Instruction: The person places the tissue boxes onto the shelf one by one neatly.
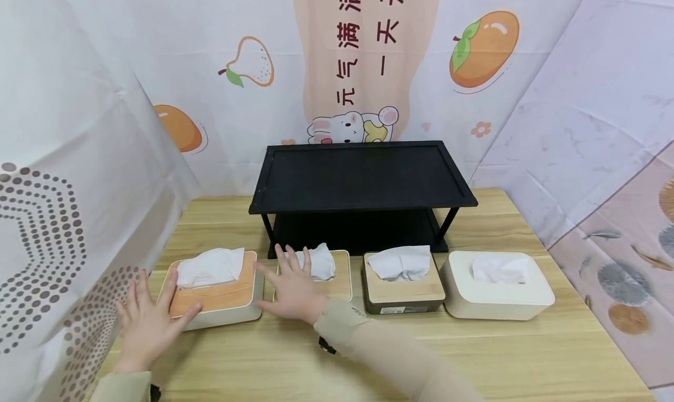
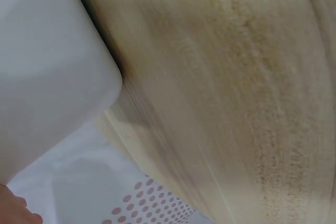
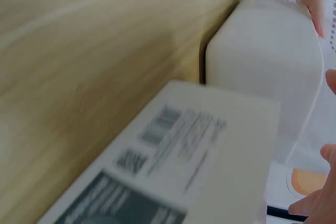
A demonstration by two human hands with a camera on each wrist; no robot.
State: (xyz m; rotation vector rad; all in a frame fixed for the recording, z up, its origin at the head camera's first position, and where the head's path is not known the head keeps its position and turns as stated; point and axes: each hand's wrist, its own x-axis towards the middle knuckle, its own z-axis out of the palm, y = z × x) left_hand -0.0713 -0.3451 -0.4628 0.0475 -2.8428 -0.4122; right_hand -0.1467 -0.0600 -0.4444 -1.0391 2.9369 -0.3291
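Beige sleeve [image 1: 392, 352] leads to the right hand [image 1: 296, 291], spread over a bamboo-lidded tissue box [image 1: 341, 273]; left hand [image 1: 144, 329], also splayed, has an orange-lidded tissue box [image 1: 218, 301] just rightward. Sweeping right fingers could snag the protruding tissue [image 1: 323, 264].

Labelled box [image 3: 236, 140] up close, rounded white box [image 3: 257, 51] beyond; wood tabletop [image 3: 94, 51] left; hands [image 3: 321, 190] at right edge.

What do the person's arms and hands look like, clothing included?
The left hand and right hand are ungloved. The left sleeve and right sleeve are plain beige. A black object shows by the left one, another by the right; both too hidden to identify.
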